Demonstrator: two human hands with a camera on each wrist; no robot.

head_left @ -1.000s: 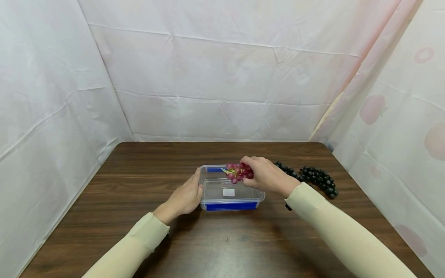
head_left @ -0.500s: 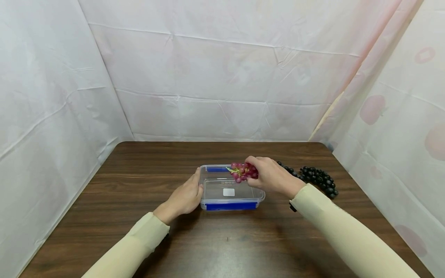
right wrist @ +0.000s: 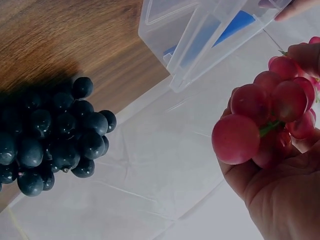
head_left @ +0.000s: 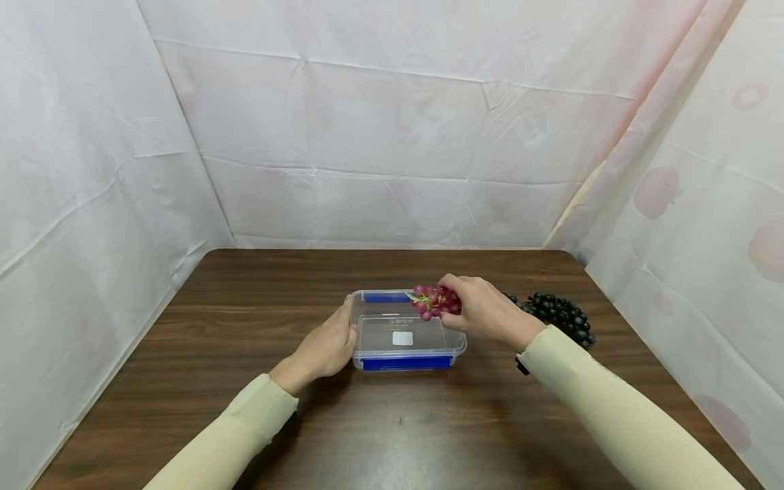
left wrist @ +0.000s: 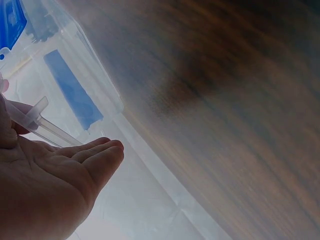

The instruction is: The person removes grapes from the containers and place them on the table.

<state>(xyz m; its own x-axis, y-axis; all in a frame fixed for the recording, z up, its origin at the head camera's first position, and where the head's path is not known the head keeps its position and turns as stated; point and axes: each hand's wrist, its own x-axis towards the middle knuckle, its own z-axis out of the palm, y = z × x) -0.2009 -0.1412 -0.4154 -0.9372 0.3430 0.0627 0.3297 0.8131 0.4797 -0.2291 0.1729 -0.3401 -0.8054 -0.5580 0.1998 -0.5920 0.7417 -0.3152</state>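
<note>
My right hand (head_left: 484,309) grips a bunch of red grapes (head_left: 429,299), stem end pointing left, over the back right part of a clear plastic box (head_left: 373,340). In the right wrist view the red grapes (right wrist: 270,107) lie between thumb and fingers, above the palm. My left hand (head_left: 327,344) rests against the box's left side with its fingers straight. The left wrist view shows that hand (left wrist: 55,180) from the palm side, alongside the box wall and a blue clip (left wrist: 72,92). On the table right of the box lies a mass of black grapes (head_left: 560,314), partly hidden behind my right hand.
The dark wood table (head_left: 275,272) carries the box and grapes. Pale fabric sheets (head_left: 392,136) hang behind it and along both sides. A white label (head_left: 402,338) shows on the box, and a blue clip (head_left: 407,364) runs along its near side.
My right hand has moved to the right with the red grapes, from over the middle of the box toward its right side. The left hand and the box stay in place.
</note>
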